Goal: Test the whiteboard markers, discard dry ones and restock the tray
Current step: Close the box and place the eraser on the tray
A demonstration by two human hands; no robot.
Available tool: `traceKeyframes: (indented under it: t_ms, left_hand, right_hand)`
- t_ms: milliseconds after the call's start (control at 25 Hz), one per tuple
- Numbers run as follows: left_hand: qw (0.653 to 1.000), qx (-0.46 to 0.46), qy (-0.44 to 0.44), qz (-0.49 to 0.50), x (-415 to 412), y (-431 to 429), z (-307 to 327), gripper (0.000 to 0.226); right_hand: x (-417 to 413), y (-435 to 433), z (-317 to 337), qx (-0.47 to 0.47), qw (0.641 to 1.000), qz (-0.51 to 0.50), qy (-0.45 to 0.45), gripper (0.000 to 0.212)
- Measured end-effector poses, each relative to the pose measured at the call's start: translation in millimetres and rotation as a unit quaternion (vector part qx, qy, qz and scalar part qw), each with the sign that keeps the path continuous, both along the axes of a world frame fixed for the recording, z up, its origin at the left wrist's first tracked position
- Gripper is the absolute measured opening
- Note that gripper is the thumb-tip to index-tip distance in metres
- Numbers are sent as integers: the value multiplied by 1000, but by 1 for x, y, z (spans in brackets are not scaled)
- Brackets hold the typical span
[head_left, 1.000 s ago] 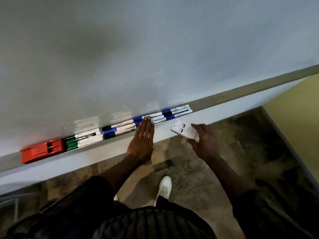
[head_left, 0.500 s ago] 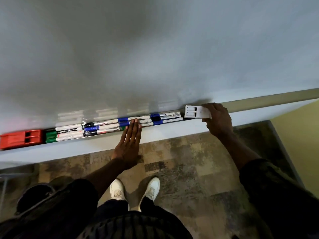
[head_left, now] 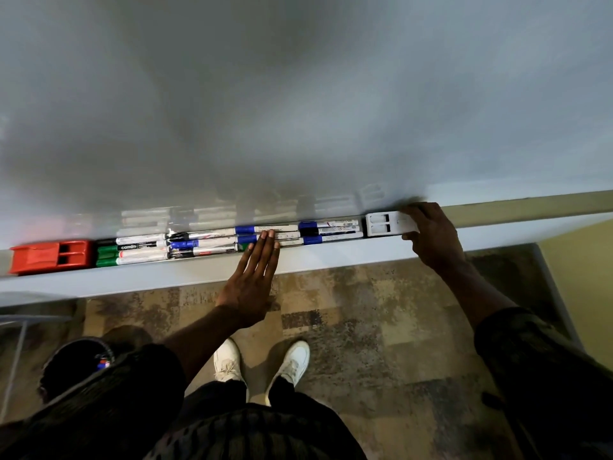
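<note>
**Head view: left hand flat on the markers, right hand on the white eraser at the tray's end**

From the head camera I see the left hand (head_left: pixel 252 287) stretched flat, its fingers (head_left: pixel 265 247) straight and pressed together, no gap between them. Their tips rest on the markers (head_left: pixel 199 242) about midway along the tray (head_left: pixel 166 277). It holds nothing.

The right hand (head_left: pixel 431 237) is at the right end of the tray, curled over the white eraser (head_left: pixel 384 224). The fingers hook over its far right part and the thumb sits at its front edge (the hand covers that end, so I cannot tell how tight the hold is). The eraser lies in the tray, just beside the last blue-capped markers.

The markers lie lengthwise in the tray in stacked rows, with blue, black and green caps. At the tray's left end sits a red eraser (head_left: pixel 49 257), touching the green-capped ones. Behind the tray rises the whiteboard (head_left: pixel 298 94). Below the tray are mottled carpet (head_left: pixel 365 310), a pair of white shoes (head_left: pixel 229 360), and to the left a dark round container (head_left: pixel 76 363). Dark sleeves cover the lower part of the picture.

Against a second ago, the white eraser was held in the air in front of the tray, tilted. Half a second ago it had already reached the tray's right end, and it lies there the same now. The left hand has kept its flat rest on the markers throughout.
</note>
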State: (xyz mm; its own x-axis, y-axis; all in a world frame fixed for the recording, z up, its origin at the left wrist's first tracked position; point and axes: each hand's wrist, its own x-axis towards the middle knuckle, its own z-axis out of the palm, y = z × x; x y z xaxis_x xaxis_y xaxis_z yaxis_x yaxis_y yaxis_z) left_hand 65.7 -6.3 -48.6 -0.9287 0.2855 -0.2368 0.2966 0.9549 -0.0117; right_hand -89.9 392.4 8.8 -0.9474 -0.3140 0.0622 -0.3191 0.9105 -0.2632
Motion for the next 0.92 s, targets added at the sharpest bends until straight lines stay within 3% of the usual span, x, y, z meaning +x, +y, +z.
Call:
traceKeyframes:
  t_ms: [920]
  left_hand:
    - [1000, 3, -3, 7, -1, -1, 2, 138]
  right_hand:
    - [4, -10, -3, 44, 998, 10, 38, 66]
